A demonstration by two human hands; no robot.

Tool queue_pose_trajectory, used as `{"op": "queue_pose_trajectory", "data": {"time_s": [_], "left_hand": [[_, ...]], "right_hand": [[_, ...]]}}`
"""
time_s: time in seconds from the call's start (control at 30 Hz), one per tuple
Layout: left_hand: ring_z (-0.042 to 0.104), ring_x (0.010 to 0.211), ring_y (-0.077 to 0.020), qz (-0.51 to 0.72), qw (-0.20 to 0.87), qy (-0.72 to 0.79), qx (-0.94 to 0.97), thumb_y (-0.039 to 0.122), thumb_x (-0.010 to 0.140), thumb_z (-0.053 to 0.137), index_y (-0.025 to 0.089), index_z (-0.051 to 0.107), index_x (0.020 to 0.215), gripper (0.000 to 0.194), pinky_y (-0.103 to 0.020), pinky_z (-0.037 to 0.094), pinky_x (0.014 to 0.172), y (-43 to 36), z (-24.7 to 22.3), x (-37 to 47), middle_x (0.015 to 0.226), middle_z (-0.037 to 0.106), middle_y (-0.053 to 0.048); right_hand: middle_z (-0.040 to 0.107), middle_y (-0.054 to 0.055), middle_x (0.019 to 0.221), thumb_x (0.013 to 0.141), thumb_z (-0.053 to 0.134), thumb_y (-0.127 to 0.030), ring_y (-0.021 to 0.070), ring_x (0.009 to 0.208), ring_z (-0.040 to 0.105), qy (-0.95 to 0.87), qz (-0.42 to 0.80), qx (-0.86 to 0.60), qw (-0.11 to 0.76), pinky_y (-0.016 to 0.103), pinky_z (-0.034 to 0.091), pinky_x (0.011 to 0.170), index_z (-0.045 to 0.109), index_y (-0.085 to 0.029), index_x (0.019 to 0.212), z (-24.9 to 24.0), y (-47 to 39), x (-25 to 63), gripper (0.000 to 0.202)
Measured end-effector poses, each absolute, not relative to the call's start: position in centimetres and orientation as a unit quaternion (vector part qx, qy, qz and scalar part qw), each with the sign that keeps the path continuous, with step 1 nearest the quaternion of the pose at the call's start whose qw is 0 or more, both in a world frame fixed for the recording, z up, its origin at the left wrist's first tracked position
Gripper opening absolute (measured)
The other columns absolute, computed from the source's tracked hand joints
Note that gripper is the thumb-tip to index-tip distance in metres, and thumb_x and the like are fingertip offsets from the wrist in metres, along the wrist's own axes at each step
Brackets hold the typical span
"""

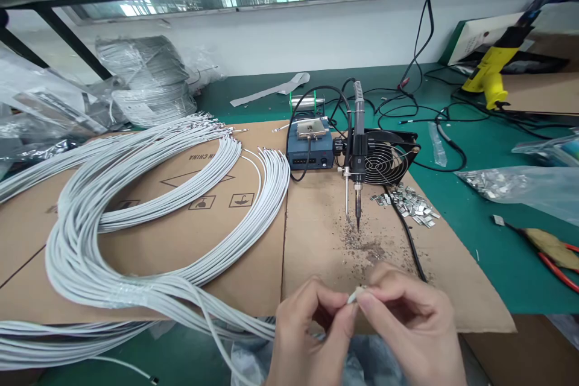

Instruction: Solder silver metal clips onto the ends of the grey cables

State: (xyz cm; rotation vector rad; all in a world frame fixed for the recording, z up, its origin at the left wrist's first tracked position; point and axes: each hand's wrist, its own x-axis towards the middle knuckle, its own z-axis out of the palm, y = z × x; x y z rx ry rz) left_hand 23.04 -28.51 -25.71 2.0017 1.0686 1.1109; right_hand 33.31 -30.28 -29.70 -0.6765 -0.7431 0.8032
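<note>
Near the front edge of the cardboard, my left hand (312, 332) pinches a white cable (351, 298) close to its end between thumb and fingertips. My right hand (411, 322) is closed on the tip of the same cable, its thumb and forefinger touching it. A tiny pale piece shows at the tip, mostly covered by my fingers, and I cannot make out its kind. Beyond my hands, a soldering iron (359, 145) is held upright in a stand, point down, above scattered solder bits. Small metal connector pieces (414, 205) lie heaped to its right.
A large coiled bundle of white cables (85, 235) covers the left cardboard (199, 193). Behind the iron stand a blue soldering station (307, 154), a solder spool (303, 102) and a black fan (389, 160). Red-handled pliers (558, 265) and a yellow tool (493, 75) are at right.
</note>
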Motion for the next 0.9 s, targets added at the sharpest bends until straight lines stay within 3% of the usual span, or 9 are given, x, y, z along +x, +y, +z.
{"op": "queue_pose_trajectory", "data": {"time_s": [0.17,0.23,0.33,0.4,0.5,0.7,0.8,0.9], "left_hand": [[0.039,0.043,-0.0048,0.378,0.419,0.455,0.689,0.019,0.071,0.062,0.013,0.053,0.06,0.015,-0.015,0.028,0.043,-28.7,-25.0,22.7,0.053,0.043,0.004],[0.041,0.038,-0.0047,0.346,0.51,0.482,0.623,0.03,0.069,0.066,0.012,0.051,0.062,0.024,-0.014,0.029,0.039,-28.6,-24.6,22.5,0.05,0.043,0.004],[0.044,0.036,-0.0056,0.302,0.59,0.479,0.575,0.046,0.064,0.07,0.01,0.054,0.066,0.04,-0.013,0.033,0.037,-28.5,-24.3,22.4,0.049,0.049,0.001],[0.045,0.036,-0.0058,0.284,0.598,0.469,0.585,0.051,0.063,0.069,0.01,0.057,0.068,0.044,-0.013,0.034,0.037,-28.6,-24.3,22.3,0.051,0.053,-0.002],[0.044,0.037,-0.0058,0.273,0.565,0.441,0.642,0.051,0.072,0.062,0.011,0.06,0.068,0.04,-0.013,0.033,0.038,-28.6,-24.6,22.0,0.051,0.052,-0.002],[0.046,0.039,-0.0068,0.268,0.413,0.375,0.786,0.03,0.083,0.053,0.015,0.063,0.07,0.022,-0.015,0.032,0.04,-28.1,-25.2,21.5,0.053,0.05,-0.001],[0.047,0.039,-0.0071,0.262,0.412,0.375,0.788,0.031,0.083,0.053,0.015,0.063,0.069,0.023,-0.015,0.032,0.04,-28.1,-25.1,21.6,0.052,0.049,-0.001],[0.045,0.037,-0.0067,0.268,0.495,0.403,0.722,0.041,0.08,0.056,0.013,0.06,0.067,0.032,-0.015,0.032,0.039,-28.4,-24.9,22.0,0.051,0.05,-0.001]], "right_hand": [[0.035,-0.003,0.054,0.079,0.061,-0.027,0.0073,0.042,0.025,-0.256,0.493,-0.163,0.816,0.02,0.027,0.04,0.051,-0.017,0.059,-30.0,-30.8,36.9,0.025],[0.038,-0.002,0.053,0.079,0.061,-0.026,0.0091,0.046,0.034,-0.272,0.429,-0.227,0.831,0.02,0.031,0.043,0.052,-0.018,0.059,-30.3,-31.1,38.0,0.024],[0.051,0.0,0.059,0.071,0.069,-0.019,0.0117,0.055,0.045,-0.4,0.436,-0.379,0.711,0.019,0.036,0.047,0.061,-0.02,0.067,-30.6,-31.2,37.9,0.009],[0.052,0.0,0.059,0.07,0.068,-0.021,0.0115,0.053,0.044,-0.458,0.476,-0.41,0.629,0.019,0.036,0.047,0.063,-0.02,0.074,-30.3,-31.0,37.2,0.007],[0.048,-0.001,0.055,0.073,0.063,-0.024,0.011,0.05,0.041,-0.514,0.458,-0.415,0.595,0.02,0.033,0.044,0.063,-0.018,0.071,-29.3,-30.8,36.8,0.007],[0.052,-0.001,0.057,0.074,0.06,-0.018,0.0117,0.051,0.042,-0.606,0.391,-0.449,0.527,0.022,0.03,0.044,0.062,-0.019,0.066,-28.0,-31.1,38.5,0.009],[0.049,0.0,0.055,0.073,0.06,-0.018,0.0111,0.05,0.04,-0.575,0.435,-0.433,0.541,0.022,0.028,0.044,0.059,-0.017,0.06,-28.3,-31.2,38.6,0.013],[0.045,-0.002,0.052,0.069,0.065,-0.016,0.0086,0.048,0.037,-0.475,0.495,-0.379,0.621,0.02,0.027,0.043,0.055,-0.015,0.056,-28.9,-31.1,37.5,0.016]]}}
